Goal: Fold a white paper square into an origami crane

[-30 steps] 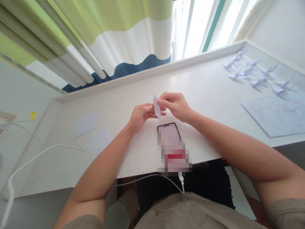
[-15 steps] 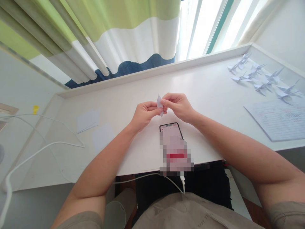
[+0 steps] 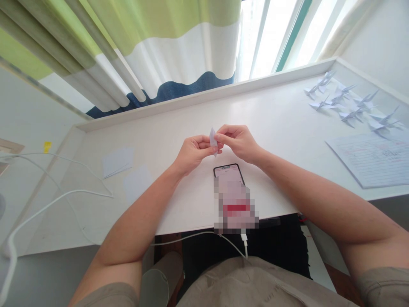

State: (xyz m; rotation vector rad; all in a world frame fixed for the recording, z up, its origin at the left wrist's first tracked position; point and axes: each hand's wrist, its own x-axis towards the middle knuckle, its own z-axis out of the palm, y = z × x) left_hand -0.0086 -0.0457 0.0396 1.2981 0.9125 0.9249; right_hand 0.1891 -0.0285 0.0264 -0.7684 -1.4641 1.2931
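Note:
Between my two hands, above the middle of the desk, is a small folded piece of white paper (image 3: pixel 212 137), narrow and pointed at its top and bottom. My left hand (image 3: pixel 195 152) pinches its lower part between thumb and fingers. From the other side my right hand (image 3: pixel 238 140) grips its right edge, thumb against the paper's face. The fingertips behind the paper are partly hidden. Just below the hands lies a phone (image 3: pixel 227 175) with a lit screen, largely blurred out, and a white cable plugged into its near end.
Several folded paper cranes (image 3: pixel 354 111) stand at the back right. A written sheet or pad (image 3: pixel 372 164) lies nearer on that side. White paper squares (image 3: pixel 117 161) rest at the left, beside a loose white cable (image 3: pixel 79 192). A raised rim (image 3: pixel 204 97) borders the desk's back.
Both hands keep their grip on the folded paper, with hardly any movement. The whole view has shifted very slightly.

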